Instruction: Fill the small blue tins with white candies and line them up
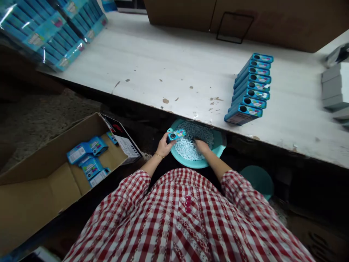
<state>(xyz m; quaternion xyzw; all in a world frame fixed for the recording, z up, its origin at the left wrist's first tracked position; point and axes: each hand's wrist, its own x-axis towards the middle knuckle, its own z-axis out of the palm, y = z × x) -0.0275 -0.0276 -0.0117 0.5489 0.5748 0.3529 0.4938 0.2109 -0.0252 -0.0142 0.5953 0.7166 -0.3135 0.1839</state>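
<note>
My left hand [163, 147] is closed around a small blue box [177, 135] with a dark round hole in its end. It holds the box over the left rim of a turquoise basin [188, 162]. Small pale-blue pellets [186, 149] fill much of the basin. My right hand [202, 146] reaches into these pellets; its fingertips are hidden, with a dark patch beside them, so whether it grips anything does not show. On the white table [152, 72], a row of several similar blue boxes [247, 91] stands upright, dark holes facing up.
To the left sits an open cardboard box [58, 178] with several blue packs [91, 160]. Plastic-wrapped blue cartons [51, 32] lie at the table's far left. A large brown carton [245, 22] stands at the back, white boxes [335, 87] at right. Below the table is a green tub [257, 180].
</note>
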